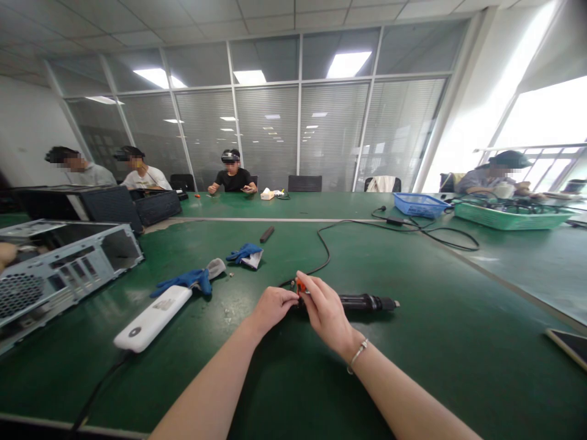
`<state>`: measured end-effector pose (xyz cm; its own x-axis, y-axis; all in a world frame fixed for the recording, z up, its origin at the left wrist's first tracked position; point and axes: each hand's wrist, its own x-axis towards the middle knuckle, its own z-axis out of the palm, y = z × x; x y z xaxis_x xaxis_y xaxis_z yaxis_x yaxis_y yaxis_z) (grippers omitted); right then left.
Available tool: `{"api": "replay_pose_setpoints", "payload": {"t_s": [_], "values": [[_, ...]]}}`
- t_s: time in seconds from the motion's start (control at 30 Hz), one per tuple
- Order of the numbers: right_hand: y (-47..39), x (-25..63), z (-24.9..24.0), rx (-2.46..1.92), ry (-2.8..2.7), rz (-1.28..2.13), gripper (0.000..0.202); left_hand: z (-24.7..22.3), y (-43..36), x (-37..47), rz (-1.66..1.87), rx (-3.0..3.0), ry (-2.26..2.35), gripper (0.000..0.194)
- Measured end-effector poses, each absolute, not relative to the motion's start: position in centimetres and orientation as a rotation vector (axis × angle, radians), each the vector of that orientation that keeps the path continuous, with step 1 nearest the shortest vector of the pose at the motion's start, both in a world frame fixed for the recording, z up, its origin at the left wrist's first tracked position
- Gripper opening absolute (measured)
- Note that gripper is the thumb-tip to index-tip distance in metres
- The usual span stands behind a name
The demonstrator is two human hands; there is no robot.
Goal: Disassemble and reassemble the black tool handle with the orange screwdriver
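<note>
A black electric screwdriver (pixel 362 302) lies across the green table, its bit end pointing right. At its left end, where the cord (pixel 326 253) arrives, my left hand (pixel 271 310) is closed in a pinch on the tool's tail. My right hand (pixel 328 311) bends over the same end, fingers closed around a small orange piece (pixel 300 285). What that piece is, and how it meets the screwdriver, is mostly hidden behind my fingers. A bracelet circles my right wrist.
To the left are a white power bank-like device (pixel 153 319) with a cable, blue gloves (pixel 183 281) and an open metal computer case (pixel 68 275). A dark bar (pixel 266 234) lies ahead. Blue (pixel 419 206) and green baskets (pixel 509 217) stand back right; a phone (pixel 568 347) lies at right. Several people sit around.
</note>
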<state>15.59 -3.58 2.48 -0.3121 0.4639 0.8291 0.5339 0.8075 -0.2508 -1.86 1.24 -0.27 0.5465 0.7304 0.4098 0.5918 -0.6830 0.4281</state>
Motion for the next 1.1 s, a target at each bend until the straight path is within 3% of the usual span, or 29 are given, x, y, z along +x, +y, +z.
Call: {"api": "replay_pose_setpoints", "payload": {"t_s": [0.3,0.5,0.73,0.93,1.1], "values": [[-3.64,15.58,2.17,-0.767,-1.927,-0.177,0.046,0.05,1.11,-1.83,0.800,2.562,1.128,0.023],[-3.75,15.54,1.92,-0.695,-2.008,-0.165,0.059,0.01,1.14,-1.80,0.835,2.557,1.113,0.021],[-3.91,15.53,2.16,-0.744,-1.952,-0.190,0.046,-0.02,1.04,-1.84,0.875,2.554,1.074,0.022],[-3.88,15.38,1.88,-0.712,-2.014,-0.130,0.057,0.03,1.03,-1.81,0.852,2.564,1.097,0.022],[-3.82,15.46,2.06,-0.757,-1.965,-0.147,0.047,-0.09,1.12,-1.87,0.831,2.580,1.095,0.022]]}}
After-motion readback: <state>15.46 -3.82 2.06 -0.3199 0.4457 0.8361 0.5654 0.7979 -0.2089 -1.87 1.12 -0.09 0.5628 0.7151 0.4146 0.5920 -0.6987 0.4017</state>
